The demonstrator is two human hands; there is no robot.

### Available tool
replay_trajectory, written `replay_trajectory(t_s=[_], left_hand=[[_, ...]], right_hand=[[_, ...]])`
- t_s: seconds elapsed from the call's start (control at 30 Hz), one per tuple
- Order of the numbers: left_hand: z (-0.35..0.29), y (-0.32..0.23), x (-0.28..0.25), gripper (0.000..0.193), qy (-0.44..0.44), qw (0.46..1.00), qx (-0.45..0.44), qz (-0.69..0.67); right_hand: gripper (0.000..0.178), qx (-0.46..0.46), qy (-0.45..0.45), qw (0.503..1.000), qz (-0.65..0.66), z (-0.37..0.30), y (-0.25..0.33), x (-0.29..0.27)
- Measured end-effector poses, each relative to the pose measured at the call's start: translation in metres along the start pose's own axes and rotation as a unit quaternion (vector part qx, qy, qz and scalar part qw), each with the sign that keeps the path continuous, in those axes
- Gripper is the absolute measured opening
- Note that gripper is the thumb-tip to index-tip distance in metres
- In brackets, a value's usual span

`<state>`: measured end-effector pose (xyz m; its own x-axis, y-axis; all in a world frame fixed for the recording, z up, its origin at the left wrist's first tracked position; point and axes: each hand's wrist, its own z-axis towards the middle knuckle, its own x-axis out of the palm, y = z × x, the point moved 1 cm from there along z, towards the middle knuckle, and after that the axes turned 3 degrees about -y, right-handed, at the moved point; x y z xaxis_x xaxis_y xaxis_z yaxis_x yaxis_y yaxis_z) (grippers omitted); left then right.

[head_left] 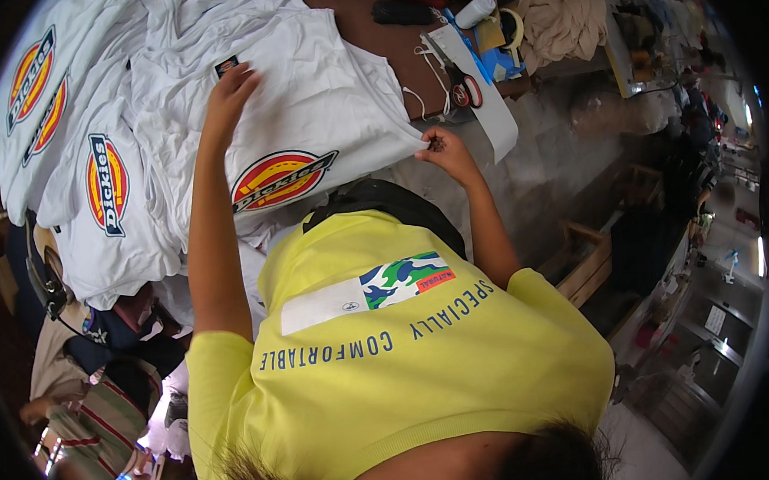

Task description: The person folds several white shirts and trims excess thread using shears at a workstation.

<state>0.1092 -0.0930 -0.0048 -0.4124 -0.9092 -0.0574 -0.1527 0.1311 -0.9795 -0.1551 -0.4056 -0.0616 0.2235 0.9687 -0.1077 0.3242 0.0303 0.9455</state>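
A white shirt [316, 87] lies spread before me on a brown table [398, 52], with a red, yellow and black printed emblem [284, 177] at its near edge. Above the cloth, beside a small dark label [226, 66], my left hand [231, 96] has its fingers stretched out and slightly blurred; it grips nothing. At the shirt's right corner, my right hand [448, 154] pinches the fabric between thumb and fingers, drawing that edge out over the table's side. More white shirts [68, 170] with similar emblems are heaped to the left.
Right of the shirt are red-handled scissors [466, 91], a roll of tape [513, 30] and a white sheet [493, 121]. Beige cloth [564, 18] is piled beyond. A wooden crate [584, 269] stands low on the right. Another person in a striped garment [107, 424] is at the lower left.
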Motion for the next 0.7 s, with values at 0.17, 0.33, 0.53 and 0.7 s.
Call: replay_trajectory(t_s=[0.17,0.33,0.53,0.7], left_hand=[[0.072,-0.004,0.051,0.055,0.117,0.966,-0.226,-0.051],[0.085,-0.007,0.082,0.049,0.243,0.922,-0.280,-0.110],[0.154,0.000,0.064,0.048,0.215,0.896,-0.216,-0.323],[0.199,0.018,0.033,0.065,0.303,0.815,-0.208,-0.448]], right_hand=[[0.029,-0.011,0.004,1.000,0.023,-0.002,-0.005,0.001],[0.028,0.018,-0.001,0.997,0.076,-0.007,-0.004,0.007],[0.024,0.033,0.007,0.994,0.100,-0.010,0.007,0.006],[0.019,0.045,0.019,0.991,0.125,-0.008,0.023,0.007]])
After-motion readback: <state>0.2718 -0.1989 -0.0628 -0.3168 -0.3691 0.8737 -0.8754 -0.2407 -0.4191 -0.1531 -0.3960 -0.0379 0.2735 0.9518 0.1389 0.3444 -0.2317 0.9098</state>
